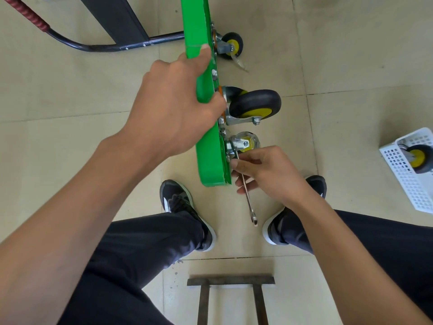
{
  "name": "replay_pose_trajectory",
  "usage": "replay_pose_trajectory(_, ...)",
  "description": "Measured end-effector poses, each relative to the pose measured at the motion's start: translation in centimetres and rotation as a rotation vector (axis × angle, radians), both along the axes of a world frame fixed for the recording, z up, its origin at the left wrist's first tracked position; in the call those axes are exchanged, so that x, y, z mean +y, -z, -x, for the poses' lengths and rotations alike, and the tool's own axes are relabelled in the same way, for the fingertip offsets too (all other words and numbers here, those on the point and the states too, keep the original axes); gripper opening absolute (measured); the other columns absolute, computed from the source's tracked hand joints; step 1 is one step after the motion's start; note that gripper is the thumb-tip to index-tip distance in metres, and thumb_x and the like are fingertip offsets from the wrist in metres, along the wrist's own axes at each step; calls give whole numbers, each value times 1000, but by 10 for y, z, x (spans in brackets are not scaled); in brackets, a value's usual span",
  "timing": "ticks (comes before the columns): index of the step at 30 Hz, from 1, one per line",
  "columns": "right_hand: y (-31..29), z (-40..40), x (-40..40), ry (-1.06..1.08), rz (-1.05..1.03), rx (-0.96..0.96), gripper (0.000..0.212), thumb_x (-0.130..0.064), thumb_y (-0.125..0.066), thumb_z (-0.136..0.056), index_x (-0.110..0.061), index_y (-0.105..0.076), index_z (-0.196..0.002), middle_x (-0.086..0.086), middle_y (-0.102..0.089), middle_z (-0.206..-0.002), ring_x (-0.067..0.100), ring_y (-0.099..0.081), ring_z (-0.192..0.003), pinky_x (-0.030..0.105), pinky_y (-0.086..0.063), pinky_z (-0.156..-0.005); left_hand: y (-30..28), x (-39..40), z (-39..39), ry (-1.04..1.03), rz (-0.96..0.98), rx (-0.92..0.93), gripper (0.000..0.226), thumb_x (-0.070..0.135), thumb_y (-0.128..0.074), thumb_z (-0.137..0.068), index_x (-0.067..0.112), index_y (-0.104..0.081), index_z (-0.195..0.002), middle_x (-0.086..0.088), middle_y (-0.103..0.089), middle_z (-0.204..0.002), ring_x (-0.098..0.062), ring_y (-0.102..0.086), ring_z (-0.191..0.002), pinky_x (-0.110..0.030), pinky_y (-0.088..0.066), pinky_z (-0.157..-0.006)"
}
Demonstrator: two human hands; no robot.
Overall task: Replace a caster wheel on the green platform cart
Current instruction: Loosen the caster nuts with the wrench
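Green cart [207, 146] stands on edge, its rim gripped from above by the left hand [173, 106], while the right hand [264, 172] pinches a wrench [247, 195] at the nearest caster [243, 144].

left hand [173, 106] gripping green cart [208, 158] — right hand [264, 172] holding wrench [249, 202]

Pale beige tiled floor [351, 55], dark wooden stool frame [230, 281] near.
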State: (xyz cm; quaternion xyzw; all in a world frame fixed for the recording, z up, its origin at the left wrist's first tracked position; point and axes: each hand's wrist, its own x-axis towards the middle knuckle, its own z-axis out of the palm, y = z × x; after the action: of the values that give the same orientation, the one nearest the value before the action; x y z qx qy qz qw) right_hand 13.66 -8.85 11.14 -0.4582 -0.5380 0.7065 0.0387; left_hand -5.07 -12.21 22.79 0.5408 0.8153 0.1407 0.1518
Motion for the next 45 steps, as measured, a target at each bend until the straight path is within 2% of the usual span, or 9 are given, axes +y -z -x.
replay_pose_trajectory(6, -15, 11, 0, -4, 71, 105, 25, -12, -65, -96, 10, -69, -106, 22, -65, -81, 26, -63, -65, 36, -62, -60, 0, 0, 0, 3, -10, 4, 67, 41, -54, -92, 22, -36, -153, -8, -56, -144, -31, -62, -114, -44, -45, -105)
replay_pose_trajectory(13, -16, 21, -1, -5, 56, 94, 29, -14, -64, -97, 14, -68, -101, 36, -67, -88, 32, -67, -65, 34, -61, -55, 1, 1, 1, 7, -10, 19, 66, 41, -53, -93, 22, -35, -154, -7, -52, -148, -29, -63, -114, -41, -46, -104)
replay_pose_trajectory(20, -13, 17, -2, 15, -95, 41, 24, -17, -71, -92, 6, -74, -100, 26, -71, -84, 30, -69, -64, 33, -60, -52, 0, 1, 0, 8, -1, 26, 67, 42, -52, -93, 22, -35, -154, -7, -54, -145, -30, -62, -114, -44, -45, -105)
replay_pose_trajectory(28, -11, 20, -8, 154, -80, 60, 23, -22, -74, -89, -5, -77, -103, 13, -76, -87, 32, -73, -73, 28, -57, -51, -2, 0, -2, 0, 1, 10, 71, 46, -46, -88, 20, -36, -154, -9, -56, -144, -30, -63, -115, -46, -47, -104)
replay_pose_trajectory(31, -12, 20, -8, 153, -40, 69, 24, -23, -69, -93, -5, -77, -107, 16, -75, -90, 32, -72, -71, 32, -59, -53, -2, 0, -2, 6, 1, 12, 70, 45, -47, -89, 20, -35, -154, -9, -55, -145, -31, -62, -116, -47, -48, -103)
replay_pose_trajectory(36, -12, 18, -2, 144, 68, 40, 18, -18, -70, -93, -4, -77, -102, 23, -73, -94, 20, -66, -63, 35, -60, -55, -2, 0, -2, 3, 1, 7, 69, 44, -47, -89, 20, -35, -154, -8, -55, -145, -31, -63, -115, -47, -48, -103)
replay_pose_trajectory(45, -16, 20, 0, 149, 109, 44, 21, -18, -70, -93, 1, -76, -99, 26, -72, -94, 21, -66, -62, 35, -60, -54, -2, -1, -2, -13, -13, -6, 69, 43, -50, -90, 20, -36, -154, -10, -58, -141, -29, -63, -114, -47, -51, -99)
